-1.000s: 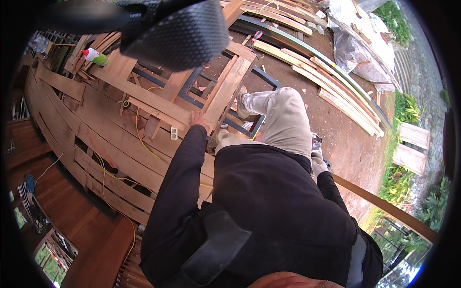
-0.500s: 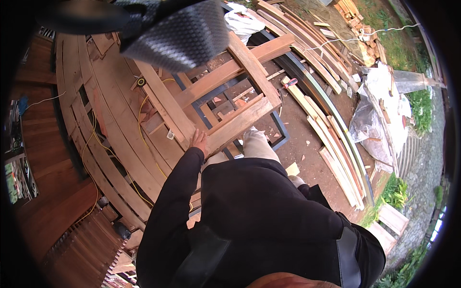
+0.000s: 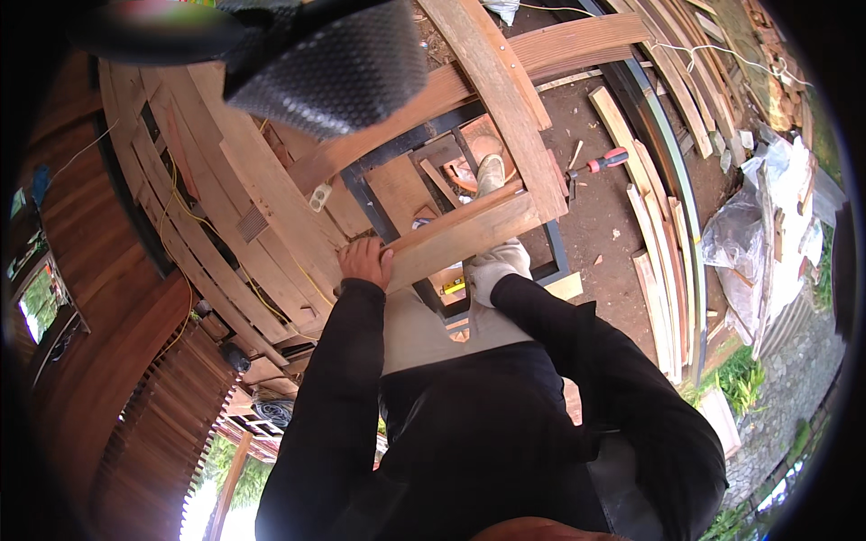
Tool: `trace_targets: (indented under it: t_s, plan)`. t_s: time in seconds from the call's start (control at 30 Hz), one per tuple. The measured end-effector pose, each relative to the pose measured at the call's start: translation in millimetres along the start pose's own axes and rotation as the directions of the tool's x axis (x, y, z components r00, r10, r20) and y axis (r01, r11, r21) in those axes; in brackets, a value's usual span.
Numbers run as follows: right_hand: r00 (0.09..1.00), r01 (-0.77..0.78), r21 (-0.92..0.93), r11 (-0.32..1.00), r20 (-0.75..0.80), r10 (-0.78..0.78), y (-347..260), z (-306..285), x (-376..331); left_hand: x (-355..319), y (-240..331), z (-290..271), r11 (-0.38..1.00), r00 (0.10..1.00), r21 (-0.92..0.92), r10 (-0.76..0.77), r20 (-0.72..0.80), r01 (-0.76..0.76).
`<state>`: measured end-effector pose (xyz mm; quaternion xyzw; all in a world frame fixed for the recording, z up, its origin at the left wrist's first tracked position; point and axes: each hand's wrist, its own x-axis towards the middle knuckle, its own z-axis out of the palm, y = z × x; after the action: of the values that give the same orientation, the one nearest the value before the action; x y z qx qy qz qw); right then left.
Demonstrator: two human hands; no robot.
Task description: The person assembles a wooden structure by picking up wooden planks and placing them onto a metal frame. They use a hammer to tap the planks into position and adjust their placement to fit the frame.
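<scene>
Filling the middle of my distant view, the wooden frame point(image 3: 465, 236) stands before the person, just above the knees. I cannot follow all of it: a dark rough thing point(image 3: 338, 72) close to the camera covers its upper left part, and the top edge cuts off one long board. To the right of the frame, a row of planks point(image 3: 642, 216) lies on the ground, and beyond it is a crumpled plastic sheet point(image 3: 735, 236). Below the wood I see a black metal frame point(image 3: 363, 194), partly hidden by the boards.

The left hand point(image 3: 365, 261) is bare and lies over the near left corner of the wooden frame, fingers together and a little bent; I cannot tell if it grips or only rests. The right hand point(image 3: 498, 266), in a white glove, is at the near board, but its fingers go out of sight under the wood, so I cannot tell what it holds. A red and black tool point(image 3: 609, 160) lies near the right corner. Between the legs shows a small yellow thing point(image 3: 454, 286), too small for me to name.

Half a second ago, the right hand was low at the person's right side; now it has come to the board. The left hand has stayed at the same corner.
</scene>
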<state>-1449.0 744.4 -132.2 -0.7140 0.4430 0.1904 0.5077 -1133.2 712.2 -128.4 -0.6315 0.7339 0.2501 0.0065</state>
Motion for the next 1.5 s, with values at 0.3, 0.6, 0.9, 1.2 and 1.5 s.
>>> trace_targets:
  t_s: [0.3,0.6,0.9,1.2,1.5]
  plan:
    - [0.676,-0.567,0.635,0.526,-0.007,0.737,101.8,138.7,254.7,12.6,18.3,-19.0,0.998,0.999,-0.061,-0.015,0.043,0.017]
    - [0.708,-0.279,0.793,0.542,-0.211,0.674,152.5,122.8,355.0,13.2,-4.3,-5.4,0.996,0.999,-0.088,0.034,0.011,-0.033]
    - [0.908,-0.088,-0.025,0.996,0.409,0.090,69.7,91.0,197.8,17.5,5.6,-18.3,0.995,0.998,-0.081,0.060,0.016,-0.059]
    - [0.900,0.096,0.388,0.917,-0.427,0.087,-25.6,-65.3,-50.0,7.6,8.4,-5.1,0.992,0.986,-0.097,0.066,-0.156,-0.082]
    - [0.516,-0.384,0.015,0.923,-0.826,0.227,41.5,-191.0,5.7,6.1,4.9,-2.2,0.992,0.972,-0.094,0.065,-0.225,-0.088]
